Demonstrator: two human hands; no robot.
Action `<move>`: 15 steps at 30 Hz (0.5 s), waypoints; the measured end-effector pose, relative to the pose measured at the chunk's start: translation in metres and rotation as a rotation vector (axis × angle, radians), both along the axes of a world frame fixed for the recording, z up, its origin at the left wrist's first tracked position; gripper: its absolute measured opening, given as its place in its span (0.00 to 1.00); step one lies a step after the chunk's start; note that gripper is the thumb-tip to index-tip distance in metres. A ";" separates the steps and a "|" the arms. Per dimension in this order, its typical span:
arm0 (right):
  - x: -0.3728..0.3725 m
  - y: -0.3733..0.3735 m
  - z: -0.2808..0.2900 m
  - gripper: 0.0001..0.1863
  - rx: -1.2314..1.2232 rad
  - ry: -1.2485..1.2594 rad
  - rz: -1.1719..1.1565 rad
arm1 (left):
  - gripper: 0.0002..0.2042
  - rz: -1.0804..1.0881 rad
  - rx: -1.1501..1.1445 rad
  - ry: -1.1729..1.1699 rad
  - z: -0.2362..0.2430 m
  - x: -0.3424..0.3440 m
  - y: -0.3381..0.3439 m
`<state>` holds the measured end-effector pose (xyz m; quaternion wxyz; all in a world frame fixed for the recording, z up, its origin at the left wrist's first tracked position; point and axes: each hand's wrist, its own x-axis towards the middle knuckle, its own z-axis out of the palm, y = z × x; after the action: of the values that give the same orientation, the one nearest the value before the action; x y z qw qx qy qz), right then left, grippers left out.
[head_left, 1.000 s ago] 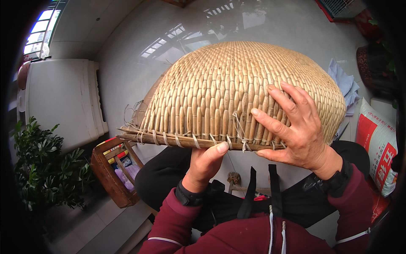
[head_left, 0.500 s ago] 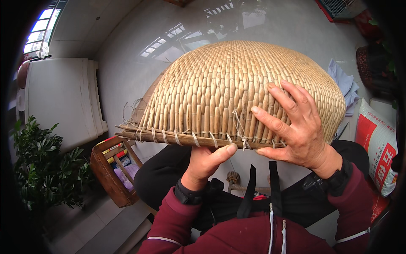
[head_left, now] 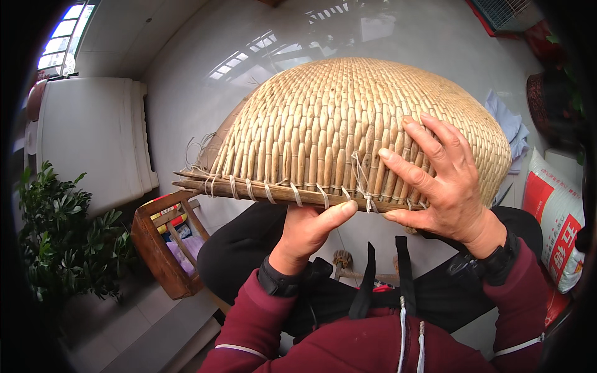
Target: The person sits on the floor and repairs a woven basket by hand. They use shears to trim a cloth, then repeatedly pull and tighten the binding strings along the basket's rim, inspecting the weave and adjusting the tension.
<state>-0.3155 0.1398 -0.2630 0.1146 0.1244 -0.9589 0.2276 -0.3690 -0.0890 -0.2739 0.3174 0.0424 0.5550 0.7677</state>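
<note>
A large woven basket (head_left: 348, 118) of pale plant stems rests over my lap, its rounded outside facing up. Along its near rim runs a split-stick edging (head_left: 273, 191) bound with whitish cord. My left hand (head_left: 305, 233) grips this rim, thumb laid along the stick and the other fingers hidden beneath the basket. A knotted cord (head_left: 362, 180) hangs over the weave between my hands. My right hand (head_left: 444, 186) lies on the basket's right side, fingers spread over the stems, thumb against the rim. Loose cord ends (head_left: 198, 151) curl at the rim's left end.
At left stand a leafy plant (head_left: 59, 239), a white cabinet-like box (head_left: 90, 143) and a wooden stool-like frame (head_left: 152, 248) with packages inside. To the right are a printed sack (head_left: 555, 217) and a light blue cloth (head_left: 507, 127). A cage (head_left: 504, 12) sits at the far right.
The basket has shifted slightly to the right, and its rim now slopes down a little toward the right. Both hands moved along with it, keeping their places on the basket.
</note>
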 end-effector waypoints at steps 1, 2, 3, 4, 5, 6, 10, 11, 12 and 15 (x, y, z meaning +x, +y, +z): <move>0.001 -0.001 0.001 0.39 -0.018 -0.006 -0.009 | 0.32 -0.006 -0.003 -0.001 0.000 0.000 0.000; 0.001 -0.002 0.001 0.39 -0.025 -0.005 -0.017 | 0.32 -0.019 -0.006 -0.002 0.000 0.000 -0.001; 0.002 -0.003 0.002 0.39 -0.013 0.003 -0.026 | 0.32 -0.021 0.003 -0.012 0.000 0.000 -0.002; 0.002 -0.005 0.002 0.39 -0.033 -0.003 -0.024 | 0.32 -0.024 -0.002 -0.005 0.001 0.000 -0.003; 0.003 -0.006 0.003 0.39 -0.029 0.003 -0.019 | 0.32 -0.024 0.001 -0.001 0.001 0.001 -0.004; 0.003 -0.007 0.003 0.39 -0.024 0.005 -0.022 | 0.32 -0.032 0.004 -0.002 0.002 0.000 -0.005; 0.005 -0.008 0.004 0.38 0.001 0.022 -0.035 | 0.31 -0.046 0.009 0.002 0.002 0.001 -0.006; 0.005 -0.008 0.004 0.38 -0.018 0.024 -0.030 | 0.31 -0.042 0.006 0.004 0.002 0.001 -0.006; 0.005 -0.008 0.003 0.38 -0.020 0.023 -0.032 | 0.31 -0.034 0.016 0.003 0.002 0.002 -0.005; 0.005 -0.006 0.001 0.38 -0.021 0.025 -0.030 | 0.31 -0.009 0.030 -0.008 0.001 0.003 -0.004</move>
<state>-0.3104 0.1335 -0.2622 0.1315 0.1115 -0.9568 0.2342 -0.3663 -0.0926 -0.2731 0.3223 0.0467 0.5422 0.7746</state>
